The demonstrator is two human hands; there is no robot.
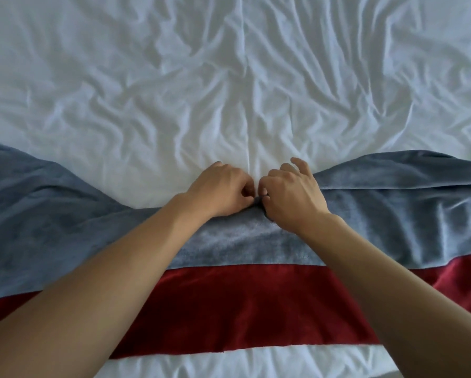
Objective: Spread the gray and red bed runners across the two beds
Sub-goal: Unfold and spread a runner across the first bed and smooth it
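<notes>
Both runners lay across; the left hand (223,190) and right hand (290,193) pinched the gray runner (239,241)'s sagging 12 o'clock edge, the red runner (228,304) flat at 6 o'clock

Wrinkled white bedding (174,77), soft daylight, dark corner upper right.

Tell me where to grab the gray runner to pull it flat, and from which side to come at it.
Grip the gray runner along its far edge, coming from the near side over the red band. That edge sags toward you at the middle, where the left hand and right hand already pinch it, while both ends lie further up the white sheet. Pushing the middle away would likely straighten it.
</notes>
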